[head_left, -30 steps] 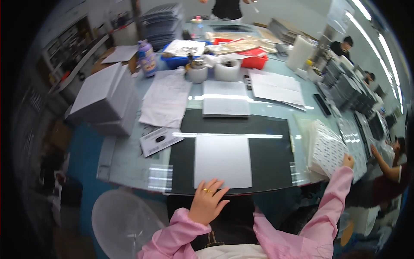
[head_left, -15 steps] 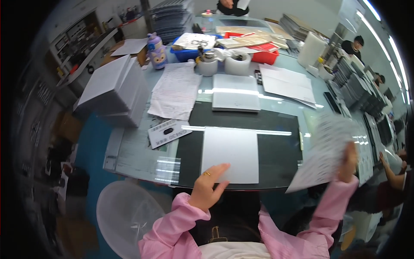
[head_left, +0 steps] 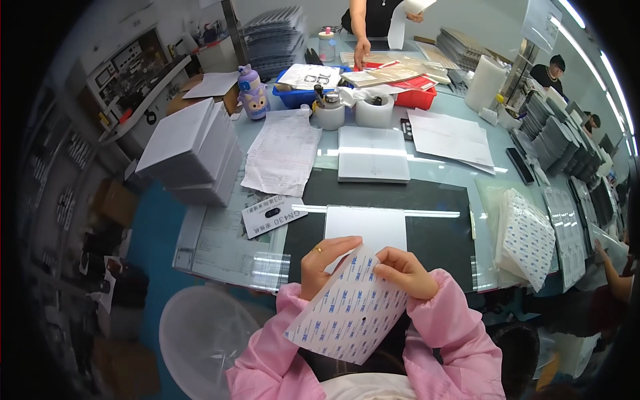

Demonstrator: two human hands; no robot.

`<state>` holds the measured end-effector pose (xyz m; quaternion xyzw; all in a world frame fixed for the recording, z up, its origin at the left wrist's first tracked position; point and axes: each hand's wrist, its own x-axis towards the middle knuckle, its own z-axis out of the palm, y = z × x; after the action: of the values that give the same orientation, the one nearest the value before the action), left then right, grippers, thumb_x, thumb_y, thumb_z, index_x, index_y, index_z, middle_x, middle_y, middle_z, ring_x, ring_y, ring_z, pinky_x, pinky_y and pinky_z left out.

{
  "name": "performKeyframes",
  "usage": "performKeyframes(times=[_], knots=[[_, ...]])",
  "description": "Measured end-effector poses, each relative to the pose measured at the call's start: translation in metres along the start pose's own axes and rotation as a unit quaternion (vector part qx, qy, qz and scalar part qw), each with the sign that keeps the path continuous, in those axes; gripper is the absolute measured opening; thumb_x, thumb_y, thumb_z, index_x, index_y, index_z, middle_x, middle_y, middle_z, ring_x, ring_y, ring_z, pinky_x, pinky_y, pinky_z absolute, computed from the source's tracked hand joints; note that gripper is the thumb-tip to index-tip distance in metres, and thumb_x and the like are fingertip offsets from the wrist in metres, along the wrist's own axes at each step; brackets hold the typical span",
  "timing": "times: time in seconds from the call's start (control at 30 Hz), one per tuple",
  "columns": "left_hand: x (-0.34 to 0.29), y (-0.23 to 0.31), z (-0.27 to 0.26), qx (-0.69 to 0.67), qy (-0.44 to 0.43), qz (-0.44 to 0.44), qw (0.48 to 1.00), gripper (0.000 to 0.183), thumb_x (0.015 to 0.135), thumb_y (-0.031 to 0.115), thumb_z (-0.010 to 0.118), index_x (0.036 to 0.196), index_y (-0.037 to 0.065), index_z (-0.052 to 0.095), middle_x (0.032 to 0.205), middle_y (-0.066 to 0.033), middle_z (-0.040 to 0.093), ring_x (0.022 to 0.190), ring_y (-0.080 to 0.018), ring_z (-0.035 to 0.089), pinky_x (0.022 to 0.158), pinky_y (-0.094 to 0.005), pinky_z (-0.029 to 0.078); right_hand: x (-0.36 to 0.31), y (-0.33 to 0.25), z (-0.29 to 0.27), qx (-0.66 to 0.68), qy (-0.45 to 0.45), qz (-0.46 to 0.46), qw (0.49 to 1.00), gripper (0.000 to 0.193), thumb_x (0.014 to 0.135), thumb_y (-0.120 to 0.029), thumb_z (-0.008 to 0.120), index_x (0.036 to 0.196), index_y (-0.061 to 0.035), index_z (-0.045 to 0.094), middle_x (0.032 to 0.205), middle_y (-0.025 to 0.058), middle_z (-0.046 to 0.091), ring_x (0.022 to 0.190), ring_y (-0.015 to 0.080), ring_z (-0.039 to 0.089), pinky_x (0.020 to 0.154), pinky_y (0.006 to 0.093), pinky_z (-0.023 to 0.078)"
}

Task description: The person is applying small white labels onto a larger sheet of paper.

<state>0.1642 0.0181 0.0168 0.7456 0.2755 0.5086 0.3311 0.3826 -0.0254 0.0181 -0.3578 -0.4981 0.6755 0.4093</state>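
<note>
A white adhesive sheet (head_left: pixel 347 313) with rows of blue print on its backing and a small dark hole is held tilted in front of my body. My right hand (head_left: pixel 408 273) pinches its upper edge between thumb and fingers. My left hand (head_left: pixel 323 267), a ring on one finger, grips the same sheet at its upper corner; its thumb is hidden behind the sheet. Just beyond both hands, a plain white panel (head_left: pixel 367 227) lies flat on the dark mat (head_left: pixel 437 243), its near part covered by the hands and the sheet.
More printed sheets (head_left: pixel 530 237) lie in a pile on the right. A white stack (head_left: pixel 373 157) sits behind the mat, with tall white stacks (head_left: pixel 177 143) at left. Paper (head_left: pixel 283 150), a label card (head_left: pixel 272 215) and a purple bottle (head_left: pixel 253 93) stand nearby. A co-worker reaches toward a red bin (head_left: pixel 417 99).
My right hand has brought a printed sheet from the right to the middle. My left hand has left the white panel and taken the sheet's corner. The co-worker has reached forward.
</note>
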Motion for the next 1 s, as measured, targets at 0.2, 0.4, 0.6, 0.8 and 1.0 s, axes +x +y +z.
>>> performKeyframes(times=[0.2,0.4,0.6,0.8,1.0], knots=[[0.007,0.008,0.001,0.044,0.034,0.052,0.997,0.038,0.074,0.011,0.081,0.109,0.001,0.071,0.107,-0.0165,0.071,0.093,-0.0266,0.070,0.077,-0.0317,0.055,-0.001,0.000,0.000,-0.007,-0.009,0.010,1.000,0.016,0.100,-0.012,0.060,0.110,0.0001,0.060,0.101,0.0039,0.068,0.091,0.0073,0.062,0.081,0.0232,0.050],[-0.003,0.011,0.005,0.029,0.047,0.014,0.998,0.039,0.072,0.012,0.082,0.108,0.001,0.072,0.098,-0.0153,0.072,0.086,-0.0269,0.071,0.074,-0.0335,0.056,-0.001,0.000,0.003,-0.018,-0.018,0.006,1.000,0.017,0.102,-0.015,0.057,0.111,-0.0009,0.059,0.100,0.0030,0.066,0.090,0.0064,0.061,0.079,0.0229,0.049],[-0.013,0.025,0.013,-0.293,0.100,-0.261,0.914,0.039,0.083,0.007,0.078,0.120,-0.002,0.068,0.106,-0.0173,0.073,0.090,-0.0175,0.071,0.076,-0.0277,0.058,0.001,-0.002,0.010,-0.085,0.012,-0.027,0.996,0.015,0.099,-0.008,0.060,0.110,0.0014,0.060,0.098,0.0033,0.067,0.088,0.0064,0.061,0.079,0.0226,0.049],[-0.016,0.035,0.009,-0.311,0.126,-0.249,0.908,0.041,0.085,0.003,0.076,0.124,-0.002,0.065,0.108,-0.0178,0.072,0.090,-0.0157,0.071,0.076,-0.0254,0.059,0.001,-0.017,0.023,-0.188,0.059,-0.090,0.976,0.012,0.096,-0.007,0.062,0.105,0.0014,0.062,0.079,0.0052,0.065,0.073,0.0074,0.062,0.065,0.0234,0.049],[-0.027,0.035,0.010,-0.423,0.115,-0.314,0.842,0.043,0.085,0.003,0.076,0.126,-0.002,0.064,0.107,-0.0167,0.072,0.088,-0.0146,0.070,0.077,-0.0250,0.058,0.001,-0.025,0.028,-0.209,0.071,-0.114,0.969,0.010,0.097,-0.005,0.060,0.105,0.0015,0.060,0.084,0.0032,0.066,0.078,0.0061,0.061,0.071,0.0222,0.049]])
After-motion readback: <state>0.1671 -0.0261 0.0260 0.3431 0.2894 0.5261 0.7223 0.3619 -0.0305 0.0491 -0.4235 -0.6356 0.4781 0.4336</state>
